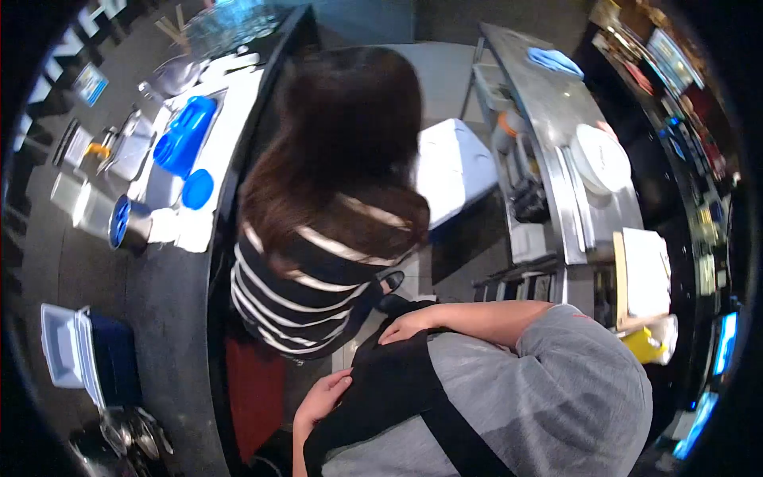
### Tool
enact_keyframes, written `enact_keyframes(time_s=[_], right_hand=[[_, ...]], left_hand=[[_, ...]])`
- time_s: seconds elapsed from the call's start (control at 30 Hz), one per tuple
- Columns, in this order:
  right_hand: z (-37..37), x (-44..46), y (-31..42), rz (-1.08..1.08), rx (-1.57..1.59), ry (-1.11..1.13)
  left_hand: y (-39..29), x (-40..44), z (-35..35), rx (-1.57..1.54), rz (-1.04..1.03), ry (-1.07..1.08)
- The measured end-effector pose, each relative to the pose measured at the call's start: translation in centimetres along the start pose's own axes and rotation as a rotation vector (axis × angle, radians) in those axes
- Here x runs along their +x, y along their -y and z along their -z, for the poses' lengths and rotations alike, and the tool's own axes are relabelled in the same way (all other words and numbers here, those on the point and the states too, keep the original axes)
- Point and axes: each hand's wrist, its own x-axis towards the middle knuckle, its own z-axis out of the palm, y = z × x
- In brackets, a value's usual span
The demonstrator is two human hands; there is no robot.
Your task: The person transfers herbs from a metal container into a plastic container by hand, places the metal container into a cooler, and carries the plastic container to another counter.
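My left hand point(324, 395) is low in the middle of the view, at the edge of the black apron point(397, 381) over my grey T-shirt. Its fingers point across onto the apron cloth, slightly apart, with no object seen in them. My right hand point(407, 325) lies on the apron's upper part, fingers stretched over the fabric. Just ahead, a person in a black-and-white striped top point(310, 286) stands with their back to me, close to both hands.
Left, a counter point(171, 318) bears a blue jug point(187, 135), a blue lid point(197, 189) and a metal container point(131, 222). A white cooler point(453, 163) stands beyond the person. Right, a steel table point(540, 103) carries white plates point(600, 159) and a blue cloth point(555, 61).
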Motion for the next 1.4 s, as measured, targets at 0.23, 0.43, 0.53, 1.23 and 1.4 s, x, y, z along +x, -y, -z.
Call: enact_keyframes(time_s=[0.23, 0.43, 0.53, 1.23, 1.4], right_hand=[[-3.4, -5.9, -2.0, -0.041, -0.019, -0.162], [-1.9, -8.7, -2.3, -0.252, -0.177, -0.172], [-0.4, -9.8, -3.4, -0.191, -0.417, -0.112], [-1.6, -11.0, -1.3, -0.029, 0.129, -0.213], [-2.9, -1.4, 6.5, -0.135, 0.097, -0.319]], left_hand=[[-3.0, 0.9, -4.7, 0.131, -0.173, -0.011], [-4.7, 5.1, -7.8, 0.097, -0.369, 0.053], [-6.3, 7.5, -9.7, 0.046, -0.370, 0.216], [-8.2, -0.1, -0.5, 0.271, -0.246, -0.309], [-0.8, -6.1, 10.2, 0.188, -0.451, -0.790]])
